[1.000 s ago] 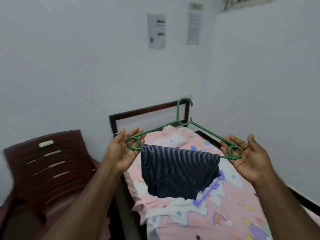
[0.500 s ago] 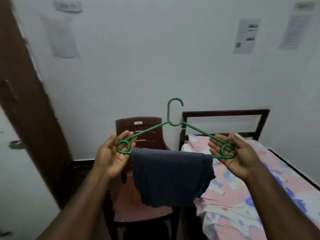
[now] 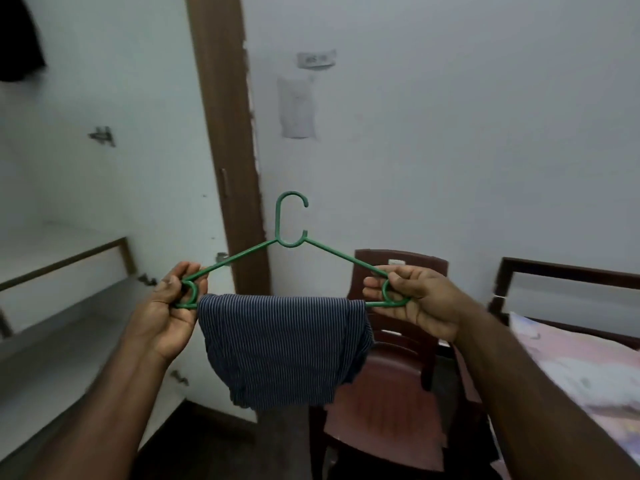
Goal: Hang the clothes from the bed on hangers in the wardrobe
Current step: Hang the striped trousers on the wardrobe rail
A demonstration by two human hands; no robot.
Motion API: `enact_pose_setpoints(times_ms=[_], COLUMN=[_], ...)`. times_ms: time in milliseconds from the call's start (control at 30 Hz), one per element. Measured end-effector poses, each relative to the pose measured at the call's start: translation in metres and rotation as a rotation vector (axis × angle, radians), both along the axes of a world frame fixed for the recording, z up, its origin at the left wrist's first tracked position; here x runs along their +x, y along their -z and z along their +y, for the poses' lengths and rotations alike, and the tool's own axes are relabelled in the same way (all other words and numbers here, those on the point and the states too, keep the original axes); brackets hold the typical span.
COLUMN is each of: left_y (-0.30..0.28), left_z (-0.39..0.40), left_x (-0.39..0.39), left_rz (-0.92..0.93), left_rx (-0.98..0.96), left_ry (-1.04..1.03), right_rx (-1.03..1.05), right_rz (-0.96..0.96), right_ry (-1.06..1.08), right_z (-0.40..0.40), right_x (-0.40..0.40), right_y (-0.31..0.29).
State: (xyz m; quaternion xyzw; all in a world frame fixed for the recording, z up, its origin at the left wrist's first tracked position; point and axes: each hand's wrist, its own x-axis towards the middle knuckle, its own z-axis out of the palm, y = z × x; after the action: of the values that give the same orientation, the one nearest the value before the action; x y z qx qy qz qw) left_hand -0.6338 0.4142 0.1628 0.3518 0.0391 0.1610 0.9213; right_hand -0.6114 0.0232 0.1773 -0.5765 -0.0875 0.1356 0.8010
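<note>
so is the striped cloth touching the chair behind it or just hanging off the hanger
Cannot tell. The one head view shows the striped cloth draped over the green hanger bar, overlapping the chair in the picture, but not how far in front it hangs.

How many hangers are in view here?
1: a green hanger, held at each end by the left hand and right hand, carrying striped cloth. Others may be out of view.

Open air ahead of the hanger [image 3: 291, 237]; brown chair [image 3: 391, 358] close behind, wooden post [image 3: 225, 133] left.
</note>
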Motion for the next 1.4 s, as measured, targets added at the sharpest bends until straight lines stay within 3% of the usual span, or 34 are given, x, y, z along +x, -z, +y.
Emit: enact_pose_setpoints(times_ms=[267, 633, 1000, 1400], left_y=[-0.002, -0.024, -0.05, -0.083], left_z=[0.091, 0.224, 0.344, 0.436], left_x=[-0.065, -0.117, -0.093, -0.013], left_rz=[0.044, -0.036, -0.105, -0.204], left_rx=[-0.014, -0.057, -0.063, -0.105], left_ry=[-0.268, -0.4, -0.507, -0.595], right_rx=[0.099, 0.123, 0.013, 0.091], right_rz=[-0.018, -0.029, -0.042, -0.099], right_ry=[-0.212, -0.307, -0.318, -0.358], right_z=[0.107, 0.282, 0.42, 0.536], right_x=[0.018, 0.041, 0.084, 0.178], right_y=[-0.011, -0.026, -0.054, -0.114])
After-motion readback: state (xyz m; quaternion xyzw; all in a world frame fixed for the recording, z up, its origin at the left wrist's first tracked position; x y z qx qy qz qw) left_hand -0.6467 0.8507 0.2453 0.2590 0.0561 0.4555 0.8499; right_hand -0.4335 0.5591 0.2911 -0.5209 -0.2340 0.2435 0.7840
